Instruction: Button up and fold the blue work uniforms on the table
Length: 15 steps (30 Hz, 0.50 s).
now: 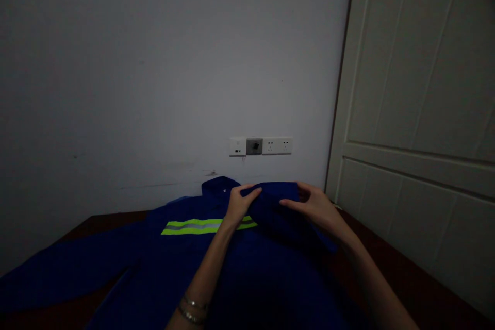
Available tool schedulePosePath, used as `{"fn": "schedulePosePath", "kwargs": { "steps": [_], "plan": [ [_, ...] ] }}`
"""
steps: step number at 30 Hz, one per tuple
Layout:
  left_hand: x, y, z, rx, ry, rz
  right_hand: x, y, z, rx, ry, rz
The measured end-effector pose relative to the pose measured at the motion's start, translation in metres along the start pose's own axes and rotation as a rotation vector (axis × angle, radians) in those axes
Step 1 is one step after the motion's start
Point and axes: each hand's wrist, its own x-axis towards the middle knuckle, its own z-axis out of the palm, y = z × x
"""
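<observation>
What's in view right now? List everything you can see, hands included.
navy work jacket: 1, dark blue, spread on the table, collar toward the wall
reflective stripe: 1, yellow-green with grey centre, across the jacket's chest
wooden table: 1, dark brown, under the jacket
wall socket panel: 1, white with grey module, on the wall above the collar
wall: 1, pale grey, behind the table
panelled door: 1, white, at right
bracelets: 2, silver, on the left wrist
left hand: 1, resting on the jacket's folded fabric
right hand: 1, fingers spread at the fold's far side
</observation>
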Motion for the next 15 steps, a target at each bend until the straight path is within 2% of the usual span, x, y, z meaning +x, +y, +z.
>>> {"fn": "schedulePosePath", "kwargs": {
  "steps": [6, 10, 15],
  "plan": [
    [-0.001, 0.0, 0.001, -0.005, -0.075, -0.012, 0.003, 0.006, 0.002, -0.111, 0.119, -0.055],
    [0.0, 0.002, -0.005, -0.005, -0.152, -0.025, 0.005, 0.011, 0.0, -0.095, 0.151, -0.087],
    [0.001, 0.005, -0.011, -0.046, -0.181, -0.02, 0.006, 0.013, -0.002, -0.093, 0.177, -0.066]
  ]
}}
